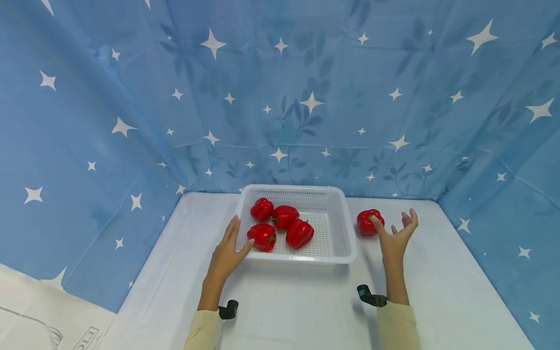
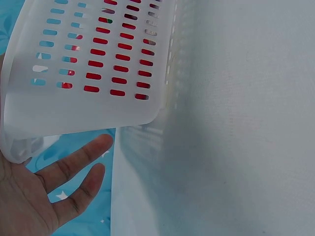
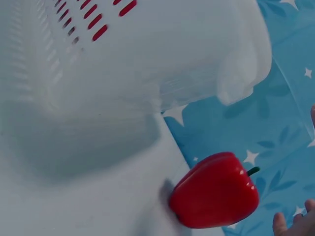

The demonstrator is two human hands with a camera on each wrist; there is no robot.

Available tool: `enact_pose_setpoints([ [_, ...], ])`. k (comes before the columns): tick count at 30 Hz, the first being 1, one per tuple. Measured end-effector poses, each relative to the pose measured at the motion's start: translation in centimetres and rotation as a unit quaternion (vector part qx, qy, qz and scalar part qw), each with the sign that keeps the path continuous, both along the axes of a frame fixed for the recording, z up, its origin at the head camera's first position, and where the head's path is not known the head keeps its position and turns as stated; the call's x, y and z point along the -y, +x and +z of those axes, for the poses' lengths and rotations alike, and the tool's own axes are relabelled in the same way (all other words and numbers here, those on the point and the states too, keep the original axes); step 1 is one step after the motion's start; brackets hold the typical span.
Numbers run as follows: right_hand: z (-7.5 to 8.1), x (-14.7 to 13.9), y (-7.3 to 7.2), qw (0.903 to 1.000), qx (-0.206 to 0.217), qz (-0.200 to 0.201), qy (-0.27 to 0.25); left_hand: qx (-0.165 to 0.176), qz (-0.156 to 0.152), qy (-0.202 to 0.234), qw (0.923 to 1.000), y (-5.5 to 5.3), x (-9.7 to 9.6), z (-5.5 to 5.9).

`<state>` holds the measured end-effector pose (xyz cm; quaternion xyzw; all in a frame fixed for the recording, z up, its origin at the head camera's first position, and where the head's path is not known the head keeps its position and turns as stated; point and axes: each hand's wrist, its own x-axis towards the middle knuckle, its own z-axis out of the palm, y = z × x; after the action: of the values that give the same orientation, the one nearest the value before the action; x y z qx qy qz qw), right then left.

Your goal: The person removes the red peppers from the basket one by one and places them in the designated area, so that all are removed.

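A white plastic basket (image 1: 297, 259) with slotted walls holds several red bell peppers (image 1: 300, 234). My left hand (image 1: 225, 255) holds its left rim near the front corner, thumb over the inside and fingers along the outer wall. In the left wrist view, two fingers (image 2: 81, 196) of this hand extend straight below the basket's rim. One more red bell pepper (image 1: 365, 223) lies on the table right of the basket, its green stem showing. My right hand (image 1: 395, 240) hovers beside this pepper with fingers spread, holding nothing. The right wrist view shows fingertips apart from the pepper (image 3: 214, 191).
Everything stands on a white-covered table (image 1: 288, 301), the basket near its far edge. A blue curtain (image 1: 280, 121) with white stars surrounds the back and sides. A beige printed surface (image 1: 48, 316) shows at the lower left.
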<state>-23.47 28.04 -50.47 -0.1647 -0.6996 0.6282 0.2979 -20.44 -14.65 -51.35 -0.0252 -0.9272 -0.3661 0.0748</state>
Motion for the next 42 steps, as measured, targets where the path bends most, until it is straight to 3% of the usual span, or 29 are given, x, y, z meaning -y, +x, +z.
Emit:
enact_pose_setpoints([
  [6, 1.6, 0.6, -0.1, 0.9988, 0.009, 0.036, 0.033, 0.006, -0.001, 0.005, 1.0000, 0.1, 0.1, -0.2],
  [10, 3.1, 1.1, -0.5, 0.9949, 0.007, 0.090, 0.045, 0.008, -0.001, 0.005, 1.0000, 0.0, 0.1, -0.1],
  [18, 5.7, 2.6, -2.0, 0.9696, 0.010, 0.230, 0.083, 0.012, -0.001, 0.006, 0.9999, -0.2, 0.0, 0.0],
  [24, 6.4, 3.9, -3.3, 0.9311, 0.033, 0.335, 0.141, 0.012, -0.003, 0.005, 0.9999, -0.1, 0.1, 0.0],
  [31, 6.5, 5.5, -5.0, 0.8877, 0.095, 0.420, 0.162, 0.007, -0.001, 0.008, 0.9999, -0.3, 0.1, -0.1],
  [42, 5.5, 7.3, -7.6, 0.8021, 0.170, 0.543, 0.183, 0.002, 0.000, 0.006, 1.0000, -0.2, 0.1, -0.2],
])
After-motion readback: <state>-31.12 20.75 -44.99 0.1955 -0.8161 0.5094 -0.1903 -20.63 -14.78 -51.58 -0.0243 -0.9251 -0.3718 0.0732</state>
